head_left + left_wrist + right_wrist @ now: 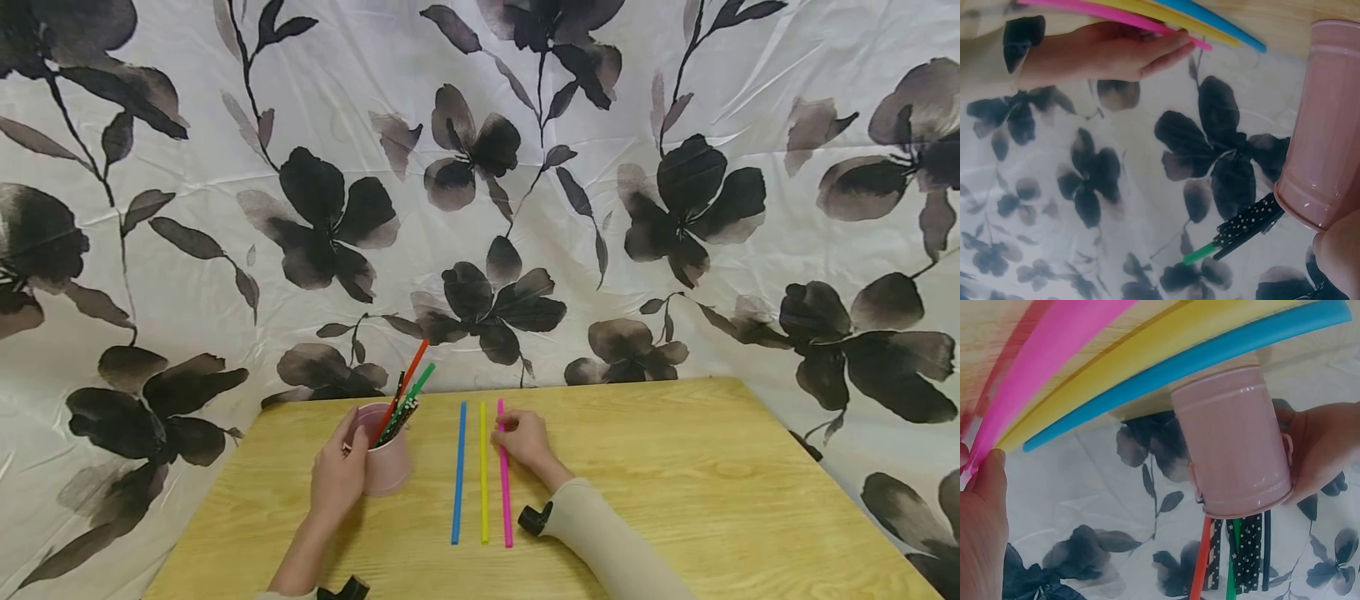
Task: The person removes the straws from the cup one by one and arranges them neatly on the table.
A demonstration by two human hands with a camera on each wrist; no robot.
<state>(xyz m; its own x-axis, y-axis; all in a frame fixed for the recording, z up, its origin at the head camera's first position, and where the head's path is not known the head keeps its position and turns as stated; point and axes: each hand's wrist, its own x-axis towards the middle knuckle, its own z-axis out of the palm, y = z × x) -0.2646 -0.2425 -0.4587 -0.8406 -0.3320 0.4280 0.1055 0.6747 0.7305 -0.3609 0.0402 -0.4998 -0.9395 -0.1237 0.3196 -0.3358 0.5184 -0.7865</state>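
Observation:
My left hand (337, 477) grips a pink metal cup (390, 469) at its left side, near the rim. The cup stands upright on the table and holds a red straw (415, 364), a green straw (424, 378) and several black patterned straws (1249, 553). To the right, three straws lie side by side, apart from each other: blue (459, 475), yellow (483, 475) and pink (506, 500). My right hand (527, 437) pinches the pink straw near its far end. Only part of the left hand shows in the left wrist view.
The wooden table (675, 492) extends to the right of the straws. Behind it hangs a white cloth (585, 308) with dark flowers, close to the table's back edge. A small black device (534, 520) sits at the right wrist.

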